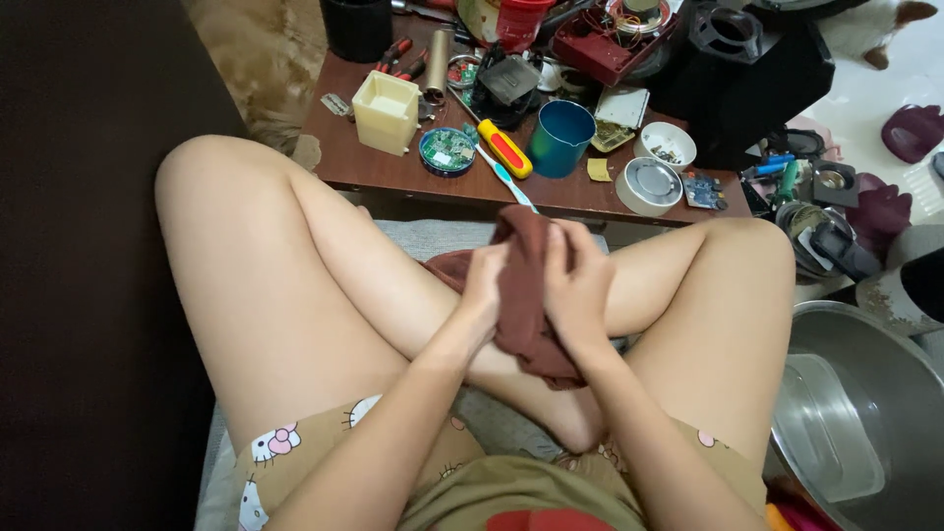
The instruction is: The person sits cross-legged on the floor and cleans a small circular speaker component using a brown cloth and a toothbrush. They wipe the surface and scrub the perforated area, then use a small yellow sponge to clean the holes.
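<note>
I sit cross-legged and hold a dark red-brown cloth [523, 295] between both hands over my lap. My left hand [484, 285] grips the cloth's left side. My right hand [580, 285] presses on its right side, fingers curled over the bunched top. Whatever may be wrapped inside the cloth is hidden. Part of the cloth drapes down over my shin.
A low brown table [393, 172] ahead carries a cream box [385, 111], a round green circuit board [447, 150], a yellow-red screwdriver [504, 148], a teal cup [561, 138], a toothbrush [509, 180], white round tins and clutter. A steel basin [865, 413] sits right.
</note>
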